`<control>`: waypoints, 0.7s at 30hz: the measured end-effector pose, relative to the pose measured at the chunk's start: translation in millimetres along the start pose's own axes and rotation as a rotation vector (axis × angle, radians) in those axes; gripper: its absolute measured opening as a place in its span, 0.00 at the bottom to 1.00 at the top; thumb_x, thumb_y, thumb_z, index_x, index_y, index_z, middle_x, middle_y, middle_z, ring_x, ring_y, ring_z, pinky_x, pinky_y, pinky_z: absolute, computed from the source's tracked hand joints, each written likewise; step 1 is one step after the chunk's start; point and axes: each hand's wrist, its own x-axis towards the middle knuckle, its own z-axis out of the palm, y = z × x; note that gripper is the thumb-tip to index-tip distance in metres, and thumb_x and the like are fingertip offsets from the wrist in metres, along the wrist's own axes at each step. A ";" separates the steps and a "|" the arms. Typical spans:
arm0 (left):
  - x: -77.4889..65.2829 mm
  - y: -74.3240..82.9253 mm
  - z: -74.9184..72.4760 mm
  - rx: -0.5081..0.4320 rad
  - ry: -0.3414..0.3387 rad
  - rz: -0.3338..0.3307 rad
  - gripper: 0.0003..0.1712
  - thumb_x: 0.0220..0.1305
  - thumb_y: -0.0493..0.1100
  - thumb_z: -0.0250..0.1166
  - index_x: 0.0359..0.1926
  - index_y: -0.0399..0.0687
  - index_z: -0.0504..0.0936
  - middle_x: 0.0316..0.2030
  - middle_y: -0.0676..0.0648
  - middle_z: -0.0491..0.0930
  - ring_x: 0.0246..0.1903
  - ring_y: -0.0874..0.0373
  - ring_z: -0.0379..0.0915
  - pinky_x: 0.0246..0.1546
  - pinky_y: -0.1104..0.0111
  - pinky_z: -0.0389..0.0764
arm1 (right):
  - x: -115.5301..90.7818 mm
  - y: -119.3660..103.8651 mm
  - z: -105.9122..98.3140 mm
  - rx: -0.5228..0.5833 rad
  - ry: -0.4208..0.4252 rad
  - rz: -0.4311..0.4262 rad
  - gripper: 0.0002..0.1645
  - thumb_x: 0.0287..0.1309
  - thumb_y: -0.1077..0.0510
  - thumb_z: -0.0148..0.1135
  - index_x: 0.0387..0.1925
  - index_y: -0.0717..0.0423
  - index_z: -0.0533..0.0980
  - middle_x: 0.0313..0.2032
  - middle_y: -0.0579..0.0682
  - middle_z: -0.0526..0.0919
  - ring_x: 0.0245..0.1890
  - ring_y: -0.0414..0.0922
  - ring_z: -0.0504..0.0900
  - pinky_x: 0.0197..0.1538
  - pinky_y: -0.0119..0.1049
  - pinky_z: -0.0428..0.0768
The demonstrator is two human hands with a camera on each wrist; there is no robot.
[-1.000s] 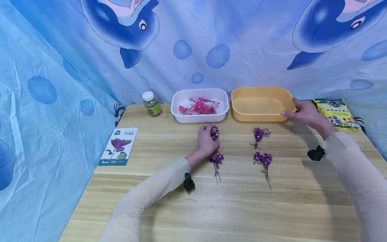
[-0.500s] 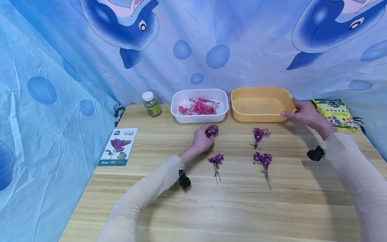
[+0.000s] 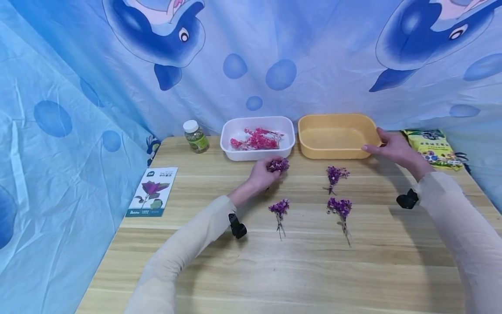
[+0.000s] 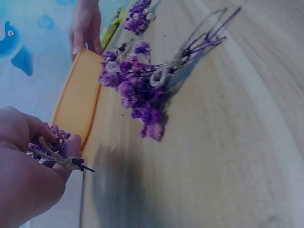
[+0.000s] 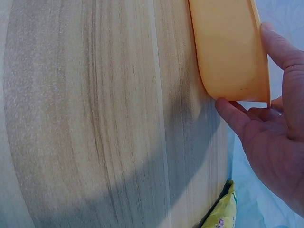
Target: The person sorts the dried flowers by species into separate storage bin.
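Observation:
My left hand [image 3: 261, 178] pinches a small bunch of purple dried flowers [image 3: 280, 165] just in front of the white plastic tub. In the left wrist view, twine ties the held bunch's stems [image 4: 69, 161], which poke out past the fingers. My right hand [image 3: 400, 151] holds the right end of an orange plastic tub [image 3: 333, 153], its thumb [image 5: 275, 40] at the rim and a fingertip by the lower corner. Three more purple bunches lie on the table: one near the left forearm [image 3: 279, 208], a back right bunch [image 3: 335, 175] and a front right bunch [image 3: 341, 208].
The white tub [image 3: 256, 155] contains pink dried flowers [image 3: 259, 139]. Left of it stands a white-capped jar [image 3: 198, 138]. A card with a purple plant picture [image 3: 153, 192] lies at the table's left edge, and a yellow packet [image 3: 434, 148] at the back right. A blue curtain hangs behind.
My left hand has drawn slightly left and back, and the purple bunch in it now shows more fully beyond the fingertips. My right hand has stayed on the orange tub.

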 end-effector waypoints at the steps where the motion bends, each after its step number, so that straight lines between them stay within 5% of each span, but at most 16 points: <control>1: 1.2 1.0 0.5 0.001 -0.007 0.002 0.35 0.59 0.23 0.62 0.67 0.47 0.74 0.63 0.38 0.72 0.45 0.50 0.80 0.41 0.61 0.86 | -0.3 0.4 0.0 0.001 -0.002 0.000 0.64 0.64 0.34 0.62 0.77 0.55 0.30 0.72 0.76 0.48 0.69 0.72 0.54 0.67 0.65 0.60; 15: 18.8 28.7 16.7 0.068 -0.047 0.074 0.32 0.61 0.28 0.66 0.66 0.47 0.76 0.58 0.41 0.77 0.45 0.54 0.79 0.40 0.72 0.83 | -0.3 3.0 0.1 -0.004 0.006 0.001 0.64 0.63 0.34 0.61 0.77 0.55 0.30 0.73 0.75 0.46 0.70 0.72 0.53 0.67 0.65 0.59; 21: 31.1 44.7 28.3 0.073 -0.043 0.105 0.33 0.60 0.26 0.65 0.66 0.45 0.75 0.57 0.38 0.77 0.43 0.52 0.80 0.42 0.64 0.85 | 1.3 4.1 0.3 -0.011 0.019 -0.007 0.64 0.63 0.34 0.62 0.77 0.54 0.31 0.73 0.74 0.47 0.70 0.72 0.53 0.67 0.65 0.59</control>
